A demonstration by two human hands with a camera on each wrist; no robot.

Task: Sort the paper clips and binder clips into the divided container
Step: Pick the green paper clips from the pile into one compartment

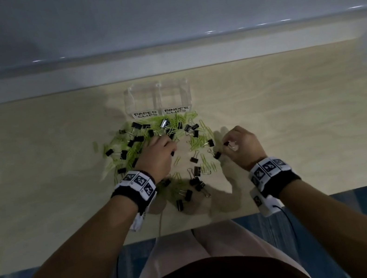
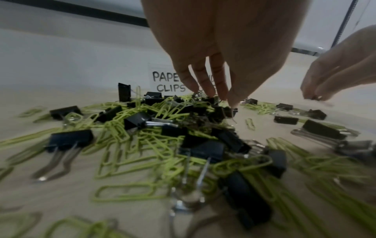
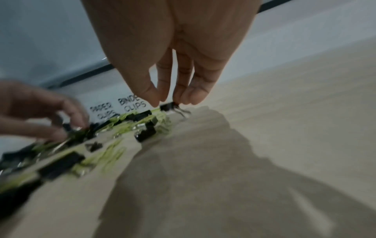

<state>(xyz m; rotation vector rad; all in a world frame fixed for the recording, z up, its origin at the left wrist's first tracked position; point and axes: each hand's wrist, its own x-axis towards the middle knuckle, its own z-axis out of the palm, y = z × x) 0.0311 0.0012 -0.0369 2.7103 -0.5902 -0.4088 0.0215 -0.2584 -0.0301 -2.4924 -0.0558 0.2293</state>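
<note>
A clear divided container (image 1: 157,94) stands at the back, labelled PAPER CLIPS (image 1: 145,114) on the left and BINDER CLIPS (image 1: 176,110) on the right. In front of it lies a mixed pile of green paper clips (image 1: 131,153) and black binder clips (image 1: 197,172). My left hand (image 1: 171,147) reaches into the pile's middle, its thumb and fingertips (image 2: 231,100) pinching a black binder clip (image 2: 231,111). My right hand (image 1: 228,147) is at the pile's right edge. It pinches a small black binder clip (image 3: 168,106) between thumb and fingertips (image 3: 193,96), just above the table.
The pale wooden table (image 1: 296,119) runs wide on both sides of the pile. Its front edge is close to my body, and a grey wall ledge (image 1: 161,44) stands behind the container. Cables hang from both wrist bands.
</note>
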